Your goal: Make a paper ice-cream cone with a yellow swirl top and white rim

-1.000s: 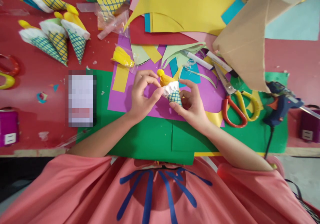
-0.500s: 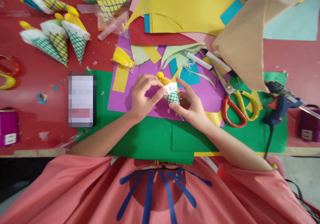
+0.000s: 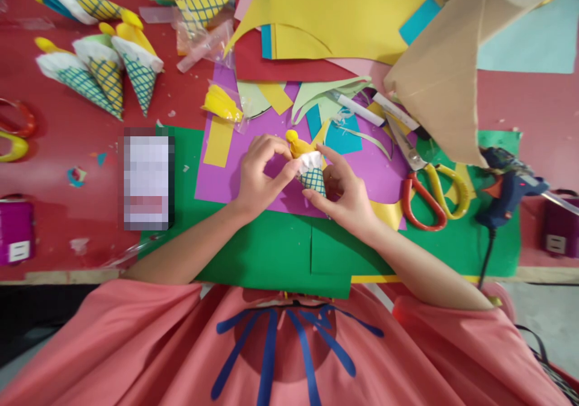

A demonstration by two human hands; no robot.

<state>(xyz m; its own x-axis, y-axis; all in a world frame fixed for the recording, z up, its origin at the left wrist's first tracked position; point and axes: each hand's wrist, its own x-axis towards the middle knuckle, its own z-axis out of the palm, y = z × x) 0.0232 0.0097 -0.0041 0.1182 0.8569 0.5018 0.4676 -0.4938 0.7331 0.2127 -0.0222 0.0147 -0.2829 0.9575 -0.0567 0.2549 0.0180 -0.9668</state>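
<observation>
Between my two hands is a small paper ice cream cone point(image 3: 312, 175), pale green with a dark blue lattice, a white ruffled rim and a yellow top with a round knob. My left hand point(image 3: 265, 174) pinches the white rim from the left with thumb and fingertips. On the other side, my right hand point(image 3: 346, 189) holds the cone's body between thumb and fingers, hiding part of its tip. The cone is held above a purple sheet point(image 3: 271, 186), point down and slightly tilted. A yellow balloon-like bundle in a clear bag point(image 3: 221, 104) lies beyond my left hand.
Several similar cones point(image 3: 140, 74) lie at the upper left. A phone point(image 3: 146, 180) is left of my arm. Scissors point(image 3: 425, 177), markers point(image 3: 357, 107) and a glue gun point(image 3: 509, 189) sit on the right. Yellow sheets point(image 3: 353, 14) and brown card point(image 3: 438, 74) lie behind.
The cone has turned a little more upright in my hands. My right index finger has shifted slightly left, against the white rim.
</observation>
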